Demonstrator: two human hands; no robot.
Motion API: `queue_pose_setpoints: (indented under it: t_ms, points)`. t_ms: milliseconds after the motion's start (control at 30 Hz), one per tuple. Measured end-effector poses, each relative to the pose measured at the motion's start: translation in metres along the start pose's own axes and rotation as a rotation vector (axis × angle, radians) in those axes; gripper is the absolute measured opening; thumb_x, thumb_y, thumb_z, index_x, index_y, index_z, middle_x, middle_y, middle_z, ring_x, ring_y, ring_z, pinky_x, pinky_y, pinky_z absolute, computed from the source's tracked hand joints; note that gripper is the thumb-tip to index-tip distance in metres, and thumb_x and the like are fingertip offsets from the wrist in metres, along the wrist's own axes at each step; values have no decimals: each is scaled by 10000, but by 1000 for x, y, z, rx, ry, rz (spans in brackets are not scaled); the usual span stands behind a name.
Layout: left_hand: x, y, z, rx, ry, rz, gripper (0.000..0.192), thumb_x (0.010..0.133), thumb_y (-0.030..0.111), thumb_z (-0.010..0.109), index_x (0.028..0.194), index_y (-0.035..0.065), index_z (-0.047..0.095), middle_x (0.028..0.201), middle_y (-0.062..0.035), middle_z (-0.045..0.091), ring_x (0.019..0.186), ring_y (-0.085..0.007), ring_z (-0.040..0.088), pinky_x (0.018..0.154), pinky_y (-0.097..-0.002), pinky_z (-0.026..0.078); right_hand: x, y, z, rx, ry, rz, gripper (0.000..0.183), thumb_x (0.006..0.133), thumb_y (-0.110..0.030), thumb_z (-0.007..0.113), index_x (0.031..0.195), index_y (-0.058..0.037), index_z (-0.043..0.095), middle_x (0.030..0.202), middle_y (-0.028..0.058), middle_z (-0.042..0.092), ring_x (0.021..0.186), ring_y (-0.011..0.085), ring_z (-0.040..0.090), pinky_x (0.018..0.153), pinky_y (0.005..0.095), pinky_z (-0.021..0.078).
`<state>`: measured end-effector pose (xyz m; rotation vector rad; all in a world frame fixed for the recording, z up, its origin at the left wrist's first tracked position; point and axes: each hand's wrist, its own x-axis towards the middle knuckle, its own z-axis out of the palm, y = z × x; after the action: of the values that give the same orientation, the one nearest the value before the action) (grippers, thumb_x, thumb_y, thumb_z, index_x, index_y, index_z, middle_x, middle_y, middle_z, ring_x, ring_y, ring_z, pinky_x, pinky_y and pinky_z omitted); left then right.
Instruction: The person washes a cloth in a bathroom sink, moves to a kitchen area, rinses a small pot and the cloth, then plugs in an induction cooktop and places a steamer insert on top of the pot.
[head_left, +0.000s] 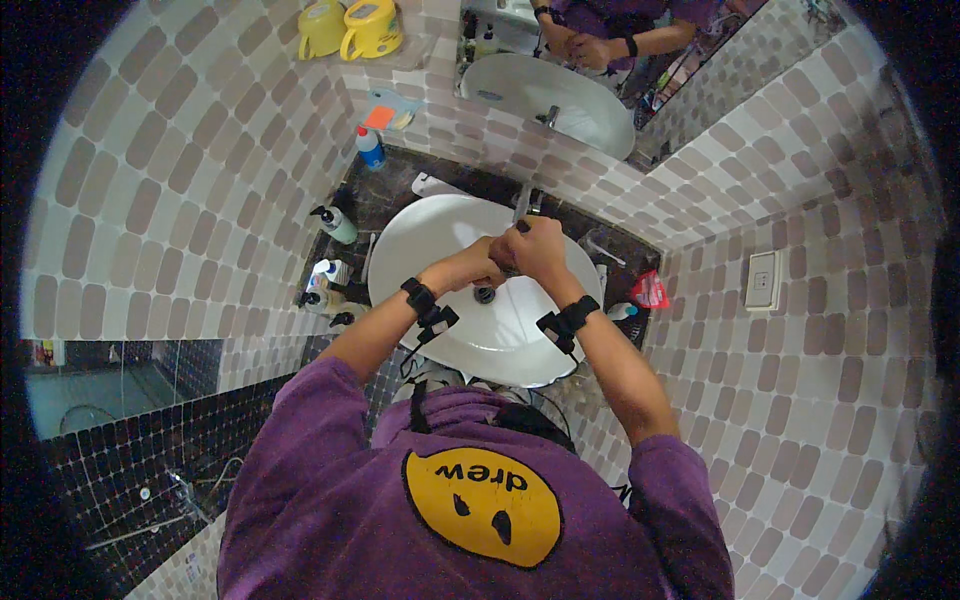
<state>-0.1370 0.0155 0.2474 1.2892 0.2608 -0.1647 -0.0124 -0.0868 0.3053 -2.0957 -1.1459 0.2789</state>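
My left hand (474, 261) and my right hand (538, 246) meet over a white oval washbasin (420, 225), just in front of the metal faucet (523, 201). The fingers overlap and are bent, so whether anything lies between them is hidden. A small dark spot shows at the top of my right hand; what it is cannot be made out. Below the hands, the round drain (484, 294) is visible in the basin. Each wrist carries a black strap with a small device, the left strap (418, 296) and the right strap (581, 311).
Left of the basin stand a pump bottle (339, 225) and several other bottles. A blue bottle with a red cap (370, 148) is in the back corner. To the right lie a red packet (649, 289) and a small tube (622, 310). Yellow mugs (373, 28) sit on a shelf; a mirror (555, 97) hangs behind.
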Motion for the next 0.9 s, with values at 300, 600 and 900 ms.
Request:
queue_pose_setpoints:
  t_ms: [300,600,900]
  points:
    - [1,-16,2,-299,-100,-91,609,579,-66,617,1159,96,521,800,18,563,546,-57,432,439,-217,297,-1,5,-9,-12,33,-280,279,761,-218,598,639,33,587,571,237,528,525,404,562,509,453,448]
    - [-19,9,10,253,79,75,691,670,96,812,1274,75,478,1155,-88,597,976,-191,606,780,-320,523,-6,18,-17,17,-59,-40,292,845,-265,621,904,9,703,768,214,667,668,325,660,643,385,513]
    - [-41,3,21,869,758,440,648,647,104,805,1239,102,543,1121,-143,556,1094,-367,481,973,-440,407,-25,41,-5,264,-129,84,252,956,-147,533,1110,-10,678,1021,182,689,959,300,645,856,356,485]
